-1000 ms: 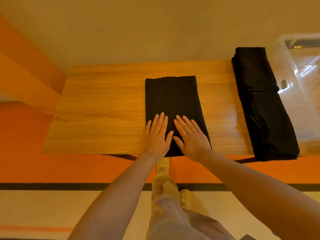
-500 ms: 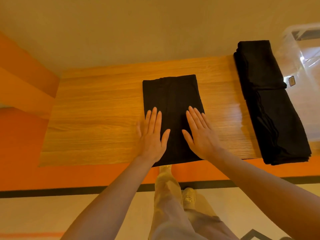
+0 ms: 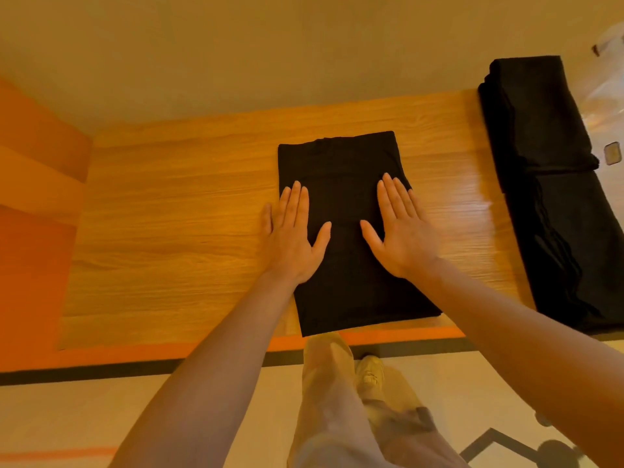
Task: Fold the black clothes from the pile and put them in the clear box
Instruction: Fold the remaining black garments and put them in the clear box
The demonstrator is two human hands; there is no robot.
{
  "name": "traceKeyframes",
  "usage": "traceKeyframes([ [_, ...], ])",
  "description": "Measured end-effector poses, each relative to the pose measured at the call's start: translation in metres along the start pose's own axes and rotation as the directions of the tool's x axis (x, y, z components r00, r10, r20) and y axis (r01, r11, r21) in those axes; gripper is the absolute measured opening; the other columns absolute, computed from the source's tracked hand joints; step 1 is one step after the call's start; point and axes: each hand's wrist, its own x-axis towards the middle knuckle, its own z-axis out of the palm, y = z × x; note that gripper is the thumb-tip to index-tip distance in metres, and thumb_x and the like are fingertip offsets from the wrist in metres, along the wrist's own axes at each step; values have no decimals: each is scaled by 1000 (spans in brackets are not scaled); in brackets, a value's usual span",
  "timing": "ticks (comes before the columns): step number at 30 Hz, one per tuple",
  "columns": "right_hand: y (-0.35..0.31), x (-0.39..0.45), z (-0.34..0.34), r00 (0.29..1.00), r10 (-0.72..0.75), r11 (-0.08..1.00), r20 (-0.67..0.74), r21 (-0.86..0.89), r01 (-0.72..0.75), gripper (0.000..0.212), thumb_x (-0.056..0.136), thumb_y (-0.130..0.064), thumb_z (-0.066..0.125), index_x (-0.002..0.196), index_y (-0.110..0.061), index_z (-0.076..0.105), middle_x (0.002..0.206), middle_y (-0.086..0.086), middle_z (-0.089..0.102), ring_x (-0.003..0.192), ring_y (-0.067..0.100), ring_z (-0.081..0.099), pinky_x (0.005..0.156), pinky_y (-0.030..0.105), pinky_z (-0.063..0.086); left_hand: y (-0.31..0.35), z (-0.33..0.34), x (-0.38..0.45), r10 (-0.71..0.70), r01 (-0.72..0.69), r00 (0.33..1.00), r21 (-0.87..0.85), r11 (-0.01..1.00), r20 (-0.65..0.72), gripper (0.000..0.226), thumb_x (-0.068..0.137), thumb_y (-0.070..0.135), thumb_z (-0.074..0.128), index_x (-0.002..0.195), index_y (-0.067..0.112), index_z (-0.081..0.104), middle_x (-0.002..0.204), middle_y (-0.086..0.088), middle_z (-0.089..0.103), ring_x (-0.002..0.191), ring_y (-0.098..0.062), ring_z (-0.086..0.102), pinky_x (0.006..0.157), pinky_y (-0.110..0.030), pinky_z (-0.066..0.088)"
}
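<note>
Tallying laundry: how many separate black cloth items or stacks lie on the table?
2: a folded black garment mid-table under both hands; a black clothes stack at right, layers uncountable.

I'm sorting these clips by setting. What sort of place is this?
Probably an indoor room set up for folding clothes, though whether home or workspace is unclear. A wooden table stands against a plain wall, with a folded black garment under both hands and a pile beside a clear box.

Your surroundings: warm-lit room, wooden table.
You face a wood-grain table [image 3: 175,231] against a beige wall [image 3: 270,45]; orange panelling [image 3: 37,170] runs left, pale floor [image 3: 84,417] nearest.
</note>
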Motion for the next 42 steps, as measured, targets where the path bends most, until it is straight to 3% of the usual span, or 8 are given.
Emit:
traceKeyframes([
  [4,-6,6,-4,998,2,997,-58,72,2,73,97,-55,10,153,-9,0,161,8,-4,147,17,-10,121,36,-1,-3,-2,3,36,-38,998,-43,998,-57,69,97,56,15,153,19,2,162,0,-1,148,-15,-5,118,-43,-2],
  [7,-15,38,-14,981,-82,984,-174,141,107,64,101,-44,23,153,-8,10,161,9,2,148,18,-3,121,35,2,2,-9,31,94,-108,982,-80,991,-164,64,100,50,19,153,16,9,161,-2,5,148,-16,0,117,-40,-1],
  [13,-11,108,-13,995,-81,996,-59,41,83,72,95,-56,7,154,-15,6,161,3,2,148,15,-3,121,38,0,10,-13,111,128,-128,992,1,992,-16,65,100,53,15,154,19,4,162,0,-1,148,-13,-7,119,-41,-4],
  [22,18,127,-20,997,57,998,-52,8,-57,78,93,-61,3,153,-12,-4,161,4,-6,147,15,-11,121,40,-2,-24,-20,142,66,-66,998,41,997,10,71,97,59,14,154,19,-1,161,-1,-5,147,-17,-11,119,-45,-6],
  [29,26,117,-18,996,19,996,-87,90,-11,69,98,-51,9,153,-12,1,162,5,-2,148,16,-8,121,37,-3,-25,-22,121,62,-70,990,-64,995,-125,62,101,47,14,154,16,10,161,-3,6,148,-17,0,120,-38,-1],
  [35,28,48,-26,979,-142,973,-148,163,165,57,102,-40,22,152,-12,18,161,4,9,148,14,0,121,38,7,-29,-18,49,260,-283,947,-107,953,-189,54,102,37,26,152,15,22,160,-2,17,148,-15,8,119,-37,0],
  [39,31,-25,-14,939,-336,930,-75,130,344,53,101,-36,29,150,-14,28,159,2,18,148,13,8,121,37,12,-30,-11,-25,513,-519,855,-102,849,-78,54,100,36,36,149,15,30,158,-2,22,147,-14,12,120,-37,3],
  [42,38,-72,-1,912,-409,905,-29,113,409,51,101,-35,29,148,-15,29,158,2,21,148,13,10,121,37,11,-31,-1,-74,601,-597,798,-82,798,33,56,100,41,38,150,17,28,159,0,19,148,-13,8,120,-39,10],
])
